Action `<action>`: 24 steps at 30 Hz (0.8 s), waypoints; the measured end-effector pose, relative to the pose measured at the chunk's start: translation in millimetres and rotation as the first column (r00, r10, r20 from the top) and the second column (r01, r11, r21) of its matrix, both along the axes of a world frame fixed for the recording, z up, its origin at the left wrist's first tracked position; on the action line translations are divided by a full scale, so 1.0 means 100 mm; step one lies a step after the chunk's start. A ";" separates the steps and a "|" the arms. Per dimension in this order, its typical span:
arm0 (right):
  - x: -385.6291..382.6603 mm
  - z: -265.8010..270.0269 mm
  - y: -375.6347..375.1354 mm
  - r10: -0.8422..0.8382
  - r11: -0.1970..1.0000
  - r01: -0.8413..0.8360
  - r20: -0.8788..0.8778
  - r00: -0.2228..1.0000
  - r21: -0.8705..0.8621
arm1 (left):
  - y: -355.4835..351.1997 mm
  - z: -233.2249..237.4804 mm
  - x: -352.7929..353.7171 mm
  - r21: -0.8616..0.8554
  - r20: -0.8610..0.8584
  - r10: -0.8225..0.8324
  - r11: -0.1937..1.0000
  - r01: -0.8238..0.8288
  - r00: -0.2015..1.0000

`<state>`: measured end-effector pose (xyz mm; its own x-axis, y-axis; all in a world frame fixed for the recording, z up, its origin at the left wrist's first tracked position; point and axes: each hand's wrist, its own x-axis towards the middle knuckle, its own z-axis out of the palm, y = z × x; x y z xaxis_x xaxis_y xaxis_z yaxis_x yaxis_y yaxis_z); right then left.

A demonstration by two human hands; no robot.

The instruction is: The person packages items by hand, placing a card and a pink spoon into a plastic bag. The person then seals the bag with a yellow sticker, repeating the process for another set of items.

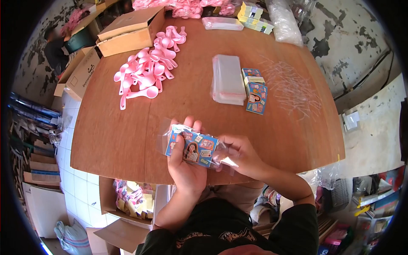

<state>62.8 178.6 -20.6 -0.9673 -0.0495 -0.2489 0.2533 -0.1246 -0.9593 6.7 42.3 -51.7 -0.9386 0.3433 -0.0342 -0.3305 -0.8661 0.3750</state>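
Note:
A blue printed card (196, 146) with a picture of a person sits inside a clear plastic bag (163, 143), held over the table's front edge. My left hand (187, 170) grips it from below, thumb across the front and fingers behind. At the bag's right end my right hand (240, 157) pinches the crinkled plastic; its fingertips are partly hidden. Beyond my hands lie a stack of clear bags (227, 78) and a banded stack of blue cards (256, 97). Pink plastic scoops (146, 76) are heaped to the left.
Thin clear strips (293, 89) are scattered on the wooden table (127, 140) at right. A cardboard box (127, 36) and pink bundles (178, 6) stand at the back. Below the left edge, an open carton (108, 197) holds packed pieces. Another person (55, 49) is at far left.

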 end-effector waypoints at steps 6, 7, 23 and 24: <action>-0.02 -0.16 -0.08 -0.015 0.999 0.011 -0.090 0.996 -0.049 | 0.02 -0.04 0.01 0.069 0.039 0.018 0.997 -0.020 0.999; -0.02 -0.17 -0.08 -0.005 0.999 0.001 -0.082 0.997 -0.051 | 0.04 -0.06 0.01 0.066 0.037 -0.011 0.998 0.009 0.999; -0.06 -0.10 -0.25 0.498 0.337 0.745 -0.781 0.377 0.575 | -0.14 -0.20 -0.01 0.114 0.227 -0.247 0.967 0.226 0.942; 0.01 -0.03 -0.22 0.599 0.315 0.714 -0.715 0.361 0.625 | -0.18 -0.22 -0.05 0.208 0.240 -0.306 0.943 0.259 0.921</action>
